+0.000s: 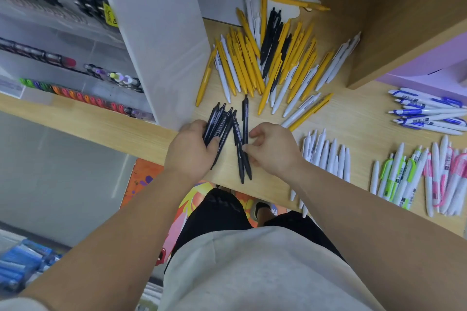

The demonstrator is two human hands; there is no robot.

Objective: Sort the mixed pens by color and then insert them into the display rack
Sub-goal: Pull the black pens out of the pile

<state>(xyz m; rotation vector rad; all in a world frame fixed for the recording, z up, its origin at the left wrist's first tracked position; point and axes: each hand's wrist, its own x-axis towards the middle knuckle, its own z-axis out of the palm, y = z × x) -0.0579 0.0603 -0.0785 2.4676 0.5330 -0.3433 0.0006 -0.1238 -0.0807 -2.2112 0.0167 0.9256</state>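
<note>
Several black pens are bunched in my left hand, fanning up from its fingers near the front edge of the wooden table. My right hand pinches two more black pens lying beside the bunch. Behind them lies a mixed pile of yellow, white and black pens. A sorted group of white pens lies right of my right hand. The display rack with rows of coloured pens stands at the left.
White pens with blue clips lie at the right. Green-clipped pens and pink-clipped pens lie near the front right edge. A white panel divides rack from table. A wooden box stands at back right.
</note>
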